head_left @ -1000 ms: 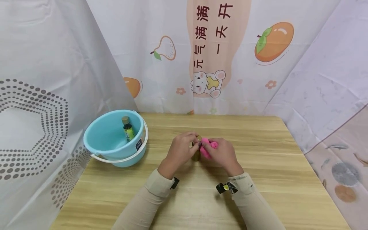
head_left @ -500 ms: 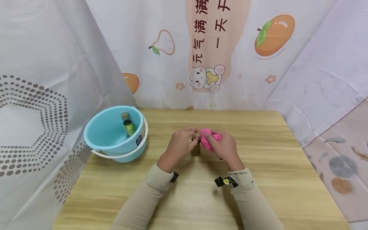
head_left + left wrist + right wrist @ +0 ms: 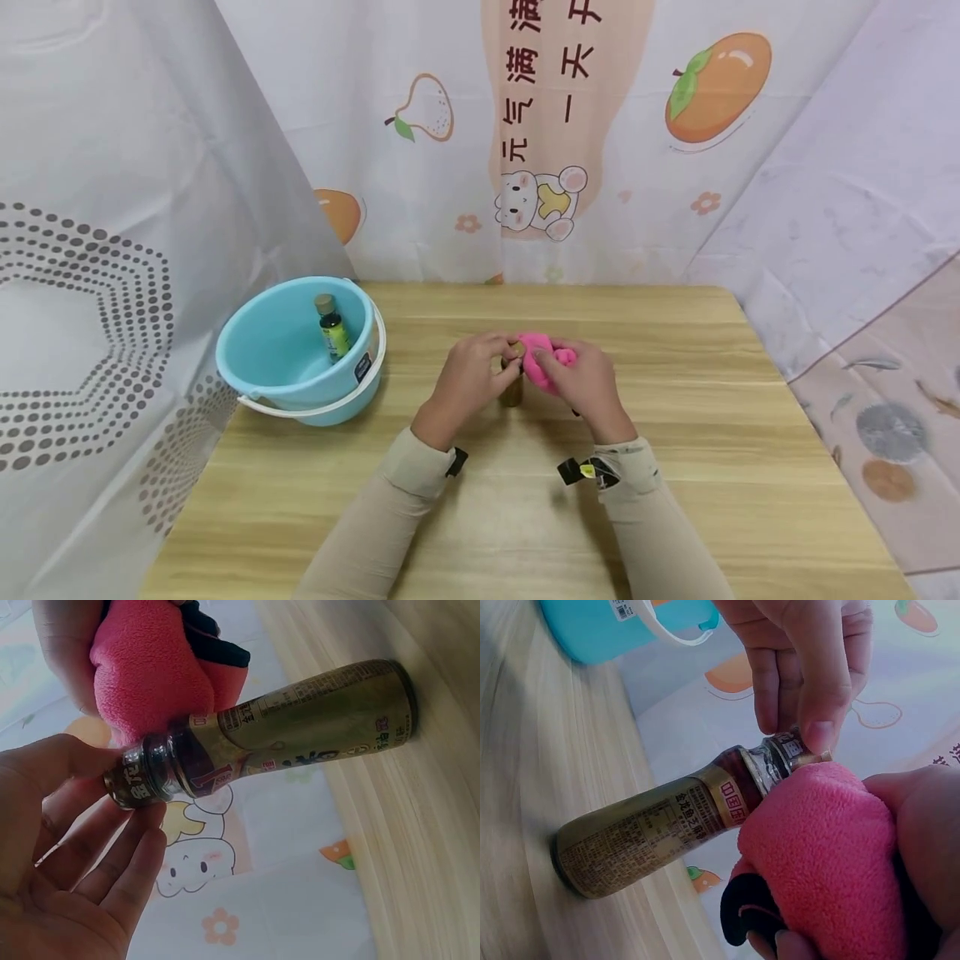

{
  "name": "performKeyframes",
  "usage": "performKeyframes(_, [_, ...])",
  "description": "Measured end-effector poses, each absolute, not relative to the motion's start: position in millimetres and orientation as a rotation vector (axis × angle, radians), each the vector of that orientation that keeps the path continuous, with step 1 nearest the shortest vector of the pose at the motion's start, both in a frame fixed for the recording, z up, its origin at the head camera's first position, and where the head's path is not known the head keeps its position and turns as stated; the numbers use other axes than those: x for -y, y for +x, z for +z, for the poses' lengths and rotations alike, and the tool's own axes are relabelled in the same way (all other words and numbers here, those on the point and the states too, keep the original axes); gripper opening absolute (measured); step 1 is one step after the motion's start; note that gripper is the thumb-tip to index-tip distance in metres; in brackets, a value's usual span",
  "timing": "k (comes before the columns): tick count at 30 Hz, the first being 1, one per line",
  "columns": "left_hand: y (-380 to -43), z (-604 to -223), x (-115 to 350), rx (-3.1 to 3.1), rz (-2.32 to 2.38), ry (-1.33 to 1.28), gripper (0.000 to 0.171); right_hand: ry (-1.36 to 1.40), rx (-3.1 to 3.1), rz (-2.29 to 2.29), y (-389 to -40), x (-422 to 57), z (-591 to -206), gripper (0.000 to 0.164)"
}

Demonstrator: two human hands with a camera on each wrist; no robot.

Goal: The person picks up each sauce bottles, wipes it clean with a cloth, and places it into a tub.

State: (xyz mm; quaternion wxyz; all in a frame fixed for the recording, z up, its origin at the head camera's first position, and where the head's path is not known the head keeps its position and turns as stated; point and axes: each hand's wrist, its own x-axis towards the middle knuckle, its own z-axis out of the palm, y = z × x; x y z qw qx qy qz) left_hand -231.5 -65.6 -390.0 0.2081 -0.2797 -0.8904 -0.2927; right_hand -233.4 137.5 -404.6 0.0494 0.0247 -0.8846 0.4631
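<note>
A small glass bottle of sesame oil point(image 3: 322, 724) with a gold label stands upright on the wooden table. My left hand point(image 3: 471, 368) pinches its cap point(image 3: 133, 778) between thumb and fingers. In the right wrist view, the left thumb point(image 3: 819, 735) lies over the cap's edge. My right hand point(image 3: 592, 385) grips a bunched pink cloth point(image 3: 825, 862) with dark trim, which lies against the bottle's neck point(image 3: 761, 769) or just beside it. Part of the cloth is hidden by the right hand. In the head view, the hands cover most of the bottle's upper part.
A light blue bucket point(image 3: 258, 337) with a white handle point(image 3: 322, 410) stands at the table's left. Inside it leans another small bottle point(image 3: 333, 329), dark with a yellow-green label and brown cap. Printed curtains point(image 3: 420, 200) hang behind and along both sides of the table.
The head view has tilted slightly down. The pink cloth has shifted a little up towards the bottle's cap in my right hand. The left hand still pinches the cap.
</note>
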Motion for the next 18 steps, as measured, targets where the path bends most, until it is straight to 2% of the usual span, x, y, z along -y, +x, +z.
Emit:
performKeyframes(9, [-234.8,-384.8,62.9,2.525,-0.790,-0.772,0.009,0.099,2.711,1.358,-236.5,-140.3,-402.0,0.051])
performKeyframes(18, [-233.3,-384.2,62.7,2.529,-0.784,-0.754,0.007,0.112,2.720,1.348,-237.0,-138.6,-405.8,0.047])
